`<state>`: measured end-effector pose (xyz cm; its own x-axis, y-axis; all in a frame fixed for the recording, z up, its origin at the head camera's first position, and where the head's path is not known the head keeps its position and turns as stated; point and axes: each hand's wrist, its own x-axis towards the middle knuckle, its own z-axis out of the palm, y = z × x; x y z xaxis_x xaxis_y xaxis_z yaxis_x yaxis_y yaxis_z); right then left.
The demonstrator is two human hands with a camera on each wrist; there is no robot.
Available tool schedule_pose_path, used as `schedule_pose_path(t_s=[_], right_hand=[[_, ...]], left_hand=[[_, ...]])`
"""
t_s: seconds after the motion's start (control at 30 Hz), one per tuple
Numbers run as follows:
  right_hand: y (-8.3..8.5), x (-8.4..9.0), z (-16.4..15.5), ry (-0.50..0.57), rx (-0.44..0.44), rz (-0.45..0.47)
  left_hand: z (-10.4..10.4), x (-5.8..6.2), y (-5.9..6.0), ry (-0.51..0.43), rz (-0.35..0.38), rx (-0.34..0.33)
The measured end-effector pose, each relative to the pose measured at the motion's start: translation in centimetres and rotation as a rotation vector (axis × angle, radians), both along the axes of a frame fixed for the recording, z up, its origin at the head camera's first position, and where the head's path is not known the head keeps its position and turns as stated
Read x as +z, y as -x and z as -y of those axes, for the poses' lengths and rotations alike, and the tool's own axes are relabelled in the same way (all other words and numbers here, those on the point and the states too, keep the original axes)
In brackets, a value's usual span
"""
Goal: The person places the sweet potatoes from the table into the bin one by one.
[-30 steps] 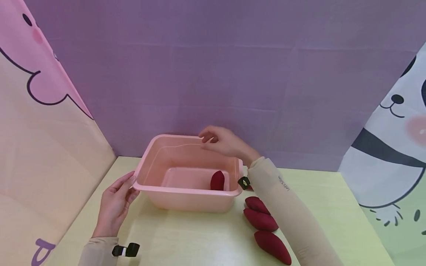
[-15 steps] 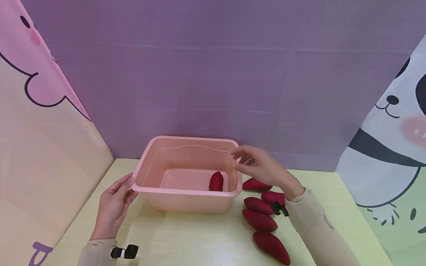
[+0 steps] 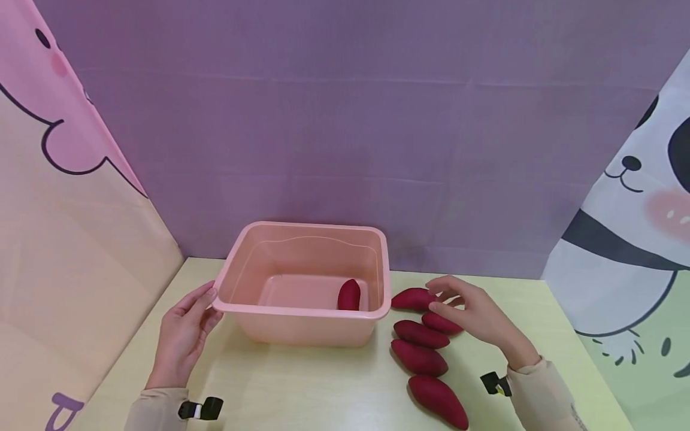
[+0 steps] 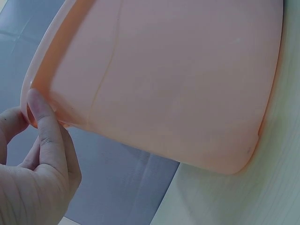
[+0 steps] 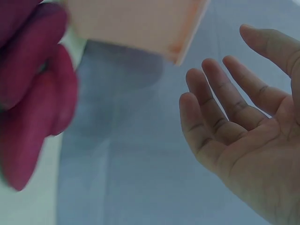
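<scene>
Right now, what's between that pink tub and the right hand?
In the head view, the farthest dark-red piece on the table lies between the pink tub and the right hand, which slightly overlaps it.

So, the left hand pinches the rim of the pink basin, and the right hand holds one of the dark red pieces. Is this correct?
Not quite: the right hand holds nothing; the right wrist view shows it empty. The left hand does pinch the rim of the pink basin.
</scene>
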<state>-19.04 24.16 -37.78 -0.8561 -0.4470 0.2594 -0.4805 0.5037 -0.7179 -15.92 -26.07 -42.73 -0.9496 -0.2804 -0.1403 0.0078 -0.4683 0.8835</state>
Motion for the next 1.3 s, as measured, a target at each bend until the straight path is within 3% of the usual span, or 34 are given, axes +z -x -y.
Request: schedule_pose_path(t_s=[0.3,0.53,0.8,1.3], right_hand=[[0.5,-4.5,-4.0,0.057,-0.126,0.100],[1.8,-7.6,-6.3,0.063,-0.200,0.186],[2.6,-9.8,-7.5,0.082,-0.133,0.283],[3.1,-11.8,-8.6,0.094,-0.070,0.412]], left_hand=[[0.1,-0.2,0.0,0.003,-0.030,0.003],[0.1,-0.1,0.0,0.007,-0.027,0.003],[0.0,0.0,0.0,0.010,-0.004,-0.003],[0.2,-0.1,-0.1,0.024,-0.011,-0.015]])
